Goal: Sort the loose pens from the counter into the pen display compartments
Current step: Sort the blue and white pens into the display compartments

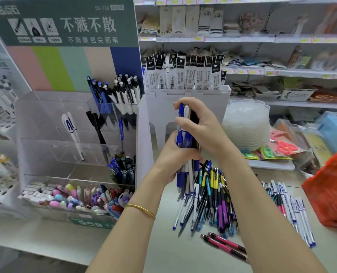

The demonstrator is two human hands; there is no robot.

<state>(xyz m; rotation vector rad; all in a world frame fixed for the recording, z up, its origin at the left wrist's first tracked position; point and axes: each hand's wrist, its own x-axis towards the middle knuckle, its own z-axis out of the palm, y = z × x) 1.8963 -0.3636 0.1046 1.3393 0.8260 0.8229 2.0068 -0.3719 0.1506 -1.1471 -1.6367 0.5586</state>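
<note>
Plainly, the coming move turns on a bundle of blue and white pens (183, 112) that stands close to upright above the surface (171, 253), clicker ends up and tips down, held by both grips. The left grip (173, 154) has its fingers curled round the lower half of the bundle. The right grip (201, 127) wraps the upper half from the right, with fingers hooked over the top ends. Neither is open, and both have hold of the same bundle. The pen display (45, 119), a clear tiered stand, sits toward the left edge of the surface, so its compartments lie to the left of the grips, and the left grip is the nearer of the two. Its back right compartment (114, 91) holds blue and white click pens standing with clicker ends up, which look like those in the bundle. That compartment lies up and to the left of the bundle's top. Since the bundle's long axis runs nearly the same way as those stored pens, I judge the move calls for a carry leftward and up over the compartment wall, then a lowering, with little turning. The loose pile of mixed pens (217, 198) lies on the surface just below the grips, and a row of white pens (295, 209) lies nearer the right edge, so most of the sorting seems not yet done.
</note>
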